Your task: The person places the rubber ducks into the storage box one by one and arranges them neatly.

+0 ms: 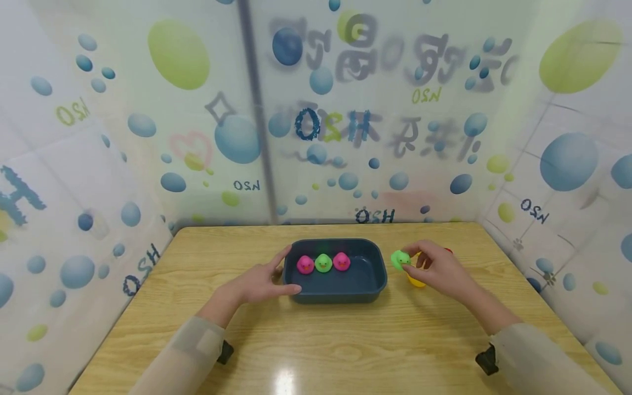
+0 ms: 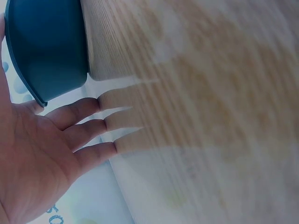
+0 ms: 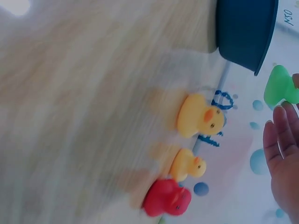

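Observation:
My left hand (image 1: 259,281) rests at the left end of a dark blue basin (image 1: 336,299), its thumb across the near corner of the rim and its index finger at the far corner. The other fingers extend straight beside the wall in the left wrist view. Inside the basin, a green rubber duck (image 1: 323,263) sits between two pink rubber ducks (image 1: 305,265). My right hand (image 1: 436,270) pinches another green rubber duck (image 1: 400,259) just right of the basin, raised off the table in the right wrist view.
Beyond the right hand stand a larger yellow duck (image 3: 191,115), a smaller yellow duck (image 3: 184,164) and a red duck (image 3: 164,198) in a row on the wooden table (image 1: 316,340). Printed curtains (image 1: 316,181) enclose the table at the back and sides.

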`<move>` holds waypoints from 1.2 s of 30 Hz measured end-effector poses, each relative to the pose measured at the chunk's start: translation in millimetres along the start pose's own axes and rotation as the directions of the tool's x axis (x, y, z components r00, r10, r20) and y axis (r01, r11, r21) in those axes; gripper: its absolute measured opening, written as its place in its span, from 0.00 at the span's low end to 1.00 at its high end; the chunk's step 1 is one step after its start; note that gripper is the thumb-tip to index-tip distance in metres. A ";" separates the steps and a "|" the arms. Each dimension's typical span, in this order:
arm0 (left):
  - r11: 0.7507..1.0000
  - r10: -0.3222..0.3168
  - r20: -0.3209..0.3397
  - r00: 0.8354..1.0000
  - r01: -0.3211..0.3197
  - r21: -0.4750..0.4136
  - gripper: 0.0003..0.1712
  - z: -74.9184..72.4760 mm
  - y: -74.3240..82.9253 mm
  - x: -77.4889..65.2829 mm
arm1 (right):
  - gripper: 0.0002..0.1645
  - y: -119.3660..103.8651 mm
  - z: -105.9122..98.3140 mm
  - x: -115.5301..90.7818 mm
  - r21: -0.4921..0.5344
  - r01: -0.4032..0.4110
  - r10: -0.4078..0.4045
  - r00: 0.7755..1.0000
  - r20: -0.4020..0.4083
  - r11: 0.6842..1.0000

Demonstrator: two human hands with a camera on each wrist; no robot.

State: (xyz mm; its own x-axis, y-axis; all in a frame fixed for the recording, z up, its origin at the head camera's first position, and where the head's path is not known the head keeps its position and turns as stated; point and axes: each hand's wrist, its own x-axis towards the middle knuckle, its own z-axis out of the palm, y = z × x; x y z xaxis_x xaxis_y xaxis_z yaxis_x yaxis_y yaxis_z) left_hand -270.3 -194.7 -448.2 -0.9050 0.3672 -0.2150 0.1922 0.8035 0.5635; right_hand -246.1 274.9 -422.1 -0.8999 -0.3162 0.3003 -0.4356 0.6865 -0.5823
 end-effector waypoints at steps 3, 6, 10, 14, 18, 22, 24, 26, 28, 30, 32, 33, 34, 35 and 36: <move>1.000 -0.001 0.001 1.000 0.001 -0.002 0.68 -0.1 -0.3 0.1 | 0.22 -4.6 5.6 10.9 0.017 -0.003 0.003 1.000 0.001 1.000; 1.000 -0.002 0.002 1.000 0.002 0.000 0.68 -0.3 -0.3 0.3 | 0.22 -8.7 11.3 21.4 0.030 0.000 0.001 1.000 -0.004 1.000; 1.000 -0.002 0.005 1.000 0.002 -0.001 0.68 -0.4 0.1 0.9 | 0.23 -12.7 19.0 32.8 0.019 -0.001 0.001 1.000 -0.011 1.000; 1.000 -0.003 0.008 1.000 0.003 -0.006 0.68 -0.7 0.5 0.9 | 0.22 -16.5 27.9 42.8 -0.001 -0.002 0.002 1.000 -0.017 1.000; 1.000 -0.006 0.008 1.000 0.006 -0.009 0.68 -0.9 0.4 0.7 | 0.22 -20.7 37.6 51.7 -0.001 -0.015 0.015 1.000 -0.014 1.000; 1.000 -0.005 0.006 1.000 0.005 -0.010 0.69 -0.5 -0.4 1.0 | 0.23 -23.2 47.6 59.3 -0.003 -0.011 0.011 1.000 0.005 1.000; 1.000 -0.001 0.005 1.000 0.001 -0.012 0.69 -0.5 -0.3 1.2 | 0.22 -23.5 52.6 62.3 -0.017 0.002 -0.002 1.000 0.009 1.000; 1.000 -0.001 0.005 1.000 0.001 -0.013 0.69 -0.6 0.1 1.3 | 0.21 -23.7 57.4 64.9 -0.050 0.017 -0.016 1.000 0.006 0.999; 1.000 0.002 0.004 1.000 -0.002 -0.011 0.68 -0.7 0.2 1.7 | 0.20 -24.0 61.8 66.9 -0.077 0.035 -0.035 0.999 -0.004 0.996; 1.000 0.001 0.005 1.000 -0.001 -0.008 0.68 -0.8 0.4 1.7 | 0.19 -24.5 66.0 68.6 -0.085 0.041 -0.042 0.999 -0.009 0.996; 1.000 0.000 0.005 1.000 0.000 -0.006 0.69 -0.8 0.2 1.8 | 0.18 -23.4 70.2 70.6 -0.090 0.033 -0.033 0.999 -0.005 0.995; 1.000 -0.001 0.006 1.000 0.001 -0.005 0.69 -0.8 0.2 1.7 | 0.18 -23.1 72.0 71.4 -0.088 0.023 -0.023 1.000 0.000 0.996; 1.000 -0.002 0.006 1.000 0.002 -0.005 0.69 -0.8 0.4 1.7 | 0.18 -22.1 74.1 72.5 -0.089 0.012 -0.011 1.000 0.006 0.996; 1.000 -0.004 0.006 1.000 0.004 -0.004 0.69 -0.8 0.5 1.4 | 0.18 -21.2 75.9 73.4 -0.090 -0.003 0.005 1.000 0.013 0.996; 1.000 -0.005 0.007 1.000 0.005 -0.004 0.69 -0.7 0.5 1.3 | 0.18 -20.3 77.4 74.1 -0.093 -0.016 0.018 1.000 0.020 0.996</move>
State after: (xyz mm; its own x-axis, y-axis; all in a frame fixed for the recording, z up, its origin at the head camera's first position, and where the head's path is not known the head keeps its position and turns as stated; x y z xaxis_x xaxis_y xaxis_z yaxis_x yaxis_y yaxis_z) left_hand -271.7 -194.2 -447.7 -0.9032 0.3665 -0.2232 0.1861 0.8032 0.5659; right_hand -305.7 186.8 -446.4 -0.9079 -0.3169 0.2746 -0.4171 0.7493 -0.5144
